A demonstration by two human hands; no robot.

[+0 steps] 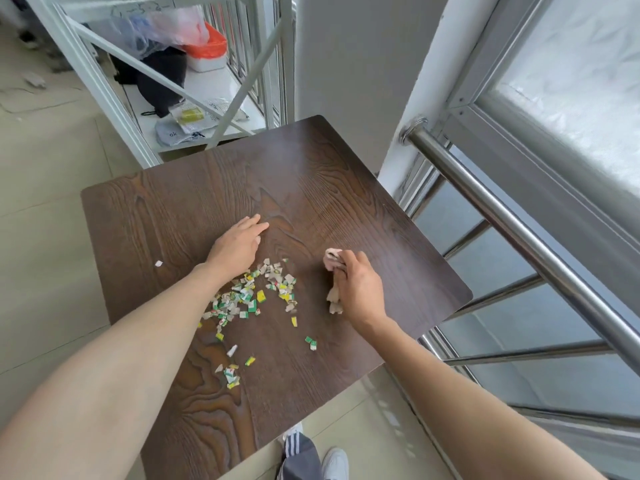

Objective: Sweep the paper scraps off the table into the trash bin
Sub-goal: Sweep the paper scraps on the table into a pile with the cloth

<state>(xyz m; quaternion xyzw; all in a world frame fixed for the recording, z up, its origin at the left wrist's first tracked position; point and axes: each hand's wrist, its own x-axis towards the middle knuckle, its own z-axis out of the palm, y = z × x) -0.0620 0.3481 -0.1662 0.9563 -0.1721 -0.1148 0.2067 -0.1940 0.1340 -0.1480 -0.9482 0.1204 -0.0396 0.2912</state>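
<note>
A dark wooden table point(311, 188) carries a loose heap of small green, yellow and white paper scraps point(256, 296) near its middle. More scraps point(230, 374) trail toward the near edge, and one white scrap point(158, 263) lies alone at the left. My left hand point(239, 245) rests flat on the table just behind the heap, fingers together and holding nothing. My right hand point(358, 289) is closed around a crumpled pale cloth point(333, 263), to the right of the heap. No trash bin is in view.
A white metal shelf point(207, 98) with bags and packets stands beyond the table's far left corner. A steel railing point(519, 230) and a window run along the right. My shoes point(334, 462) show below the table's near edge on the tiled floor.
</note>
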